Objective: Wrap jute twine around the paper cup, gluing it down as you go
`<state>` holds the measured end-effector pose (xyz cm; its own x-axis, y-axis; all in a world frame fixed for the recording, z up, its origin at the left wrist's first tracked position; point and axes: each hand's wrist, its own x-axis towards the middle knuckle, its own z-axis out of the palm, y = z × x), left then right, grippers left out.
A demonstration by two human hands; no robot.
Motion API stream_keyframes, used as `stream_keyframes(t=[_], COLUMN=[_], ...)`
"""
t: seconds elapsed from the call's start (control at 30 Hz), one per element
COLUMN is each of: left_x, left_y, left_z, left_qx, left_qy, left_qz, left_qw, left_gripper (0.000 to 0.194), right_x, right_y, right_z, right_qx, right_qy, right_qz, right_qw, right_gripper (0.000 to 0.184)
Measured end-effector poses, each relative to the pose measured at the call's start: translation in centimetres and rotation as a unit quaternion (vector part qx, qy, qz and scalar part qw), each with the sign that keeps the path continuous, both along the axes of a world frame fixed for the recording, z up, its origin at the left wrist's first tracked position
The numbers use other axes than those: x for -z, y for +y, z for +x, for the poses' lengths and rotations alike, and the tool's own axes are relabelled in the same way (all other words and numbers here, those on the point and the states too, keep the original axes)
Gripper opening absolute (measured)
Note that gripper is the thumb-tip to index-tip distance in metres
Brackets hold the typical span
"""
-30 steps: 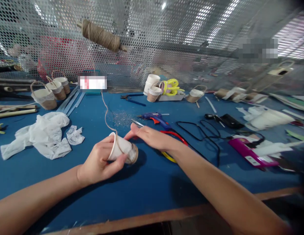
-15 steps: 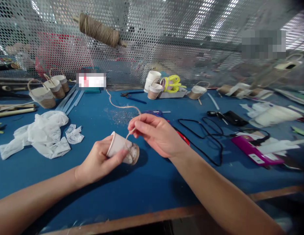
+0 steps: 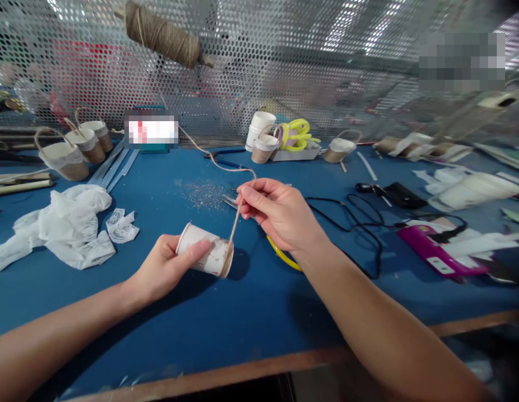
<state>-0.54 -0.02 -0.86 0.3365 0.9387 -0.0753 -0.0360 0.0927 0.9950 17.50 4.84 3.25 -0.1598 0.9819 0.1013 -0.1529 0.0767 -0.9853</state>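
A white paper cup (image 3: 196, 252) lies tilted on its side in my left hand (image 3: 165, 262), its mouth to the left and its base to the right. My left thumb presses on the cup's wall. Brown twine (image 3: 236, 220) runs from the base end of the cup up to my right hand (image 3: 276, 212), which pinches it between thumb and fingertips. From there the twine trails back over the table toward the mesh wall. Under my right hand lie scissors with a yellow handle (image 3: 283, 255), partly hidden, their blade tips showing.
A twine spool (image 3: 162, 36) hangs on the mesh. White lace (image 3: 71, 223) lies left, near several handled cups (image 3: 66, 159). Stacked white cups (image 3: 259, 127) stand at the back. To the right are a black cord (image 3: 379, 245) and a purple power strip (image 3: 439, 251) on the blue table (image 3: 226, 329).
My right hand has moved slightly up and right, drawing the twine straighter between it and the cup. The cup has shifted slightly left and turned. The view has shifted a little.
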Motion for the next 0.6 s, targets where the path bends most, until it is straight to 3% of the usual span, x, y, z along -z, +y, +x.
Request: stream_keyframes(t=[0.3,0.6], left_x=[0.2,0.1], left_y=[-0.4,-0.7], left_z=[0.0,-0.3], left_qx=[0.031,0.02], left_qy=[0.037,0.06], left_qz=[0.09,0.172], left_qw=[0.995,0.983], left_gripper=[0.024,0.027], right_x=[0.2,1.0], right_y=[-0.5,0.1], right_z=[-0.4,-0.3], right_qx=[0.012,0.016], right_qy=[-0.023,-0.06], right_qz=[0.037,0.028], right_qw=[0.999,0.998], right_gripper=[0.01,0.011])
